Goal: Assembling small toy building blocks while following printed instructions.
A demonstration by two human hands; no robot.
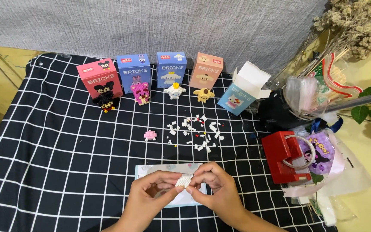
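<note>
Both hands pinch white brick block point(183, 181) between thumbs and fingertips, left hand point(149, 194) and right hand point(219, 189) meeting over instruction sheet point(151, 171) at near table edge, apparently to steady small block for close work. Loose white bricks point(195, 131) scatter just beyond, pink piece point(150, 135) beside. Boxes point(150, 73) and built figures point(174, 91) line far edge. Red case point(285, 157) sits right. Nothing blocks reach.

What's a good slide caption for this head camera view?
Both hands, left hand and right hand, pinch a small white brick piece over a black grid cloth.
</note>
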